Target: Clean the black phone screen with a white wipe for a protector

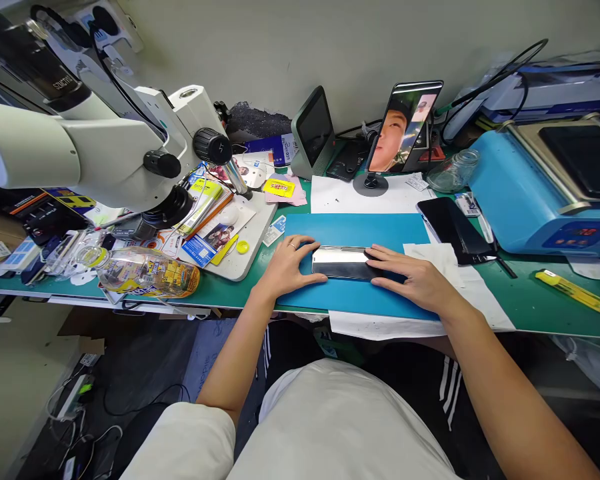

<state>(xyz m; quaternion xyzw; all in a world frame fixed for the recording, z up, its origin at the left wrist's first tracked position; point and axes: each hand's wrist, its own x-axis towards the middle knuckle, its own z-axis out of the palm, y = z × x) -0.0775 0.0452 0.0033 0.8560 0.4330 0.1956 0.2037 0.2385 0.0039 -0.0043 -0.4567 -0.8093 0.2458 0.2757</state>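
A smartphone [339, 265] lies sideways on the blue mat [355, 230], its dark glossy surface up with a bright reflection across it. My left hand [291, 268] grips the left end, fingers at the far corner and thumb at the near corner. A ring is on one of its fingers. At the opposite end, my right hand [414, 275] holds the phone, with fingers over its far edge and onto its surface. Part of the phone's right end is hidden under those fingers.
A microscope [115, 153] stands left, its pale base [245, 257] holding papers. Nearby lies a plastic bottle [150, 270]. A phone on a stand [375, 183] shows a video call. Right are a dark phone [453, 227], glass jar [453, 172], blue machine [510, 193] and yellow cutter [574, 291].
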